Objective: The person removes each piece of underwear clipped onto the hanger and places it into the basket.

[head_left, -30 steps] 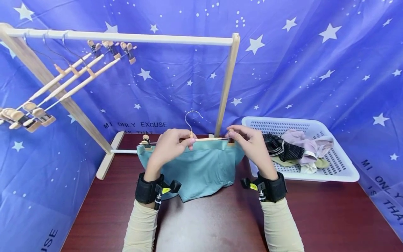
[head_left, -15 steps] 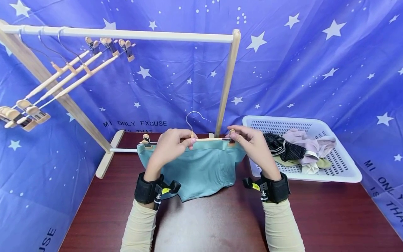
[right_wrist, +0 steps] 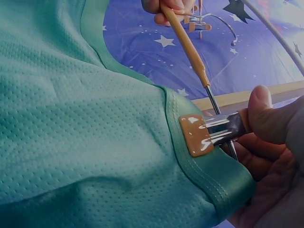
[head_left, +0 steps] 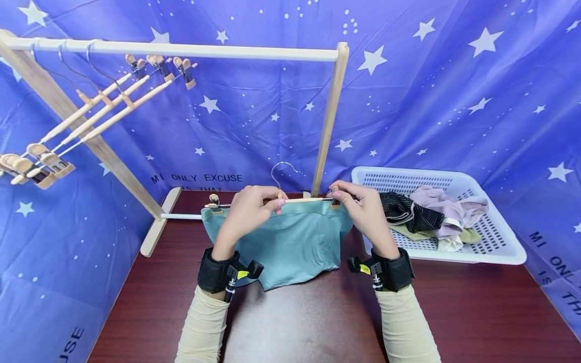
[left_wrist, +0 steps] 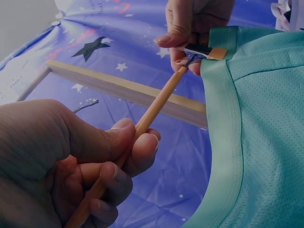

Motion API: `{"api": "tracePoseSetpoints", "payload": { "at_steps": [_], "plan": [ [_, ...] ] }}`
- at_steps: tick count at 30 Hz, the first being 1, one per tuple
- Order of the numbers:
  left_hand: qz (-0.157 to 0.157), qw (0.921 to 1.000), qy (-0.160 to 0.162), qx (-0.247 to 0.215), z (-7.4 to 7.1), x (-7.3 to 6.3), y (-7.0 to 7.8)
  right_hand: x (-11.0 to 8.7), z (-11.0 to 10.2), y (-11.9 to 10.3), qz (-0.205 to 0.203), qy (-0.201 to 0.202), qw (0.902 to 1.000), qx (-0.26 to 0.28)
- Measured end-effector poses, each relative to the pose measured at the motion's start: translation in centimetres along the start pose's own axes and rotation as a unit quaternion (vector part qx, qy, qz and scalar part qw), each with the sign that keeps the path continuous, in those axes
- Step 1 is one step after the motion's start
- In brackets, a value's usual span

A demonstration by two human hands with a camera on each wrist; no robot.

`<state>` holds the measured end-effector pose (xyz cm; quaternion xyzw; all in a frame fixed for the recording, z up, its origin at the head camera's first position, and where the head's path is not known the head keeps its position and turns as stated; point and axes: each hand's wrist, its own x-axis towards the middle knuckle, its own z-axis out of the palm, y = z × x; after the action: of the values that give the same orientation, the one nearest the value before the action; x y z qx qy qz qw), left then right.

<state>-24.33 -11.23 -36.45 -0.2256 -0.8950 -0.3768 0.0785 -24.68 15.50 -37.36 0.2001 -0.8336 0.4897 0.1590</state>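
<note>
Teal mesh shorts [head_left: 290,247] hang by the waistband from a wooden clip hanger [head_left: 303,200], over the table. My left hand [head_left: 249,209] grips the hanger's wooden bar beside its wire hook [head_left: 274,176]; in the left wrist view, thumb and fingers wrap round the bar. At the other end, my right hand [head_left: 365,214] pinches the right clip [right_wrist: 225,128], thumb on its end and fingers behind. That clip's orange pads lie over the waistband in the right wrist view. The left clip [head_left: 215,202] also sits on the waistband.
A wooden rack [head_left: 199,49] stands at the back left, with three clip hangers [head_left: 109,106] bunched on its rail. On the right, a white basket [head_left: 499,237] holds crumpled clothes [head_left: 410,212]. A blue star-patterned curtain [head_left: 254,126] closes off the back of the dark red table [head_left: 290,327].
</note>
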Motion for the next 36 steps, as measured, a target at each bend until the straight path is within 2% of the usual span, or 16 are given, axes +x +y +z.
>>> {"api": "tracePoseSetpoints", "payload": {
  "at_steps": [8, 18, 28, 36],
  "plan": [
    [-0.007, 0.9999, -0.010, -0.009, 0.21, 0.24, 0.11, 0.04, 0.12, 0.25, 0.001, 0.023, 0.9997, 0.005],
    [-0.020, 0.9996, -0.016, -0.008, 0.37, 0.31, -0.04, 0.02, 0.13, 0.41, 0.010, 0.025, 0.9996, 0.010],
    [-0.029, 0.9993, -0.021, -0.012, 0.43, 0.29, -0.02, 0.06, 0.37, 0.68, 0.008, 0.028, 0.9989, 0.038],
    [-0.031, 0.9993, -0.017, -0.014, 0.51, 0.28, -0.16, 0.22, 0.27, 0.86, -0.013, 0.019, 0.9997, 0.007]
  ]
}}
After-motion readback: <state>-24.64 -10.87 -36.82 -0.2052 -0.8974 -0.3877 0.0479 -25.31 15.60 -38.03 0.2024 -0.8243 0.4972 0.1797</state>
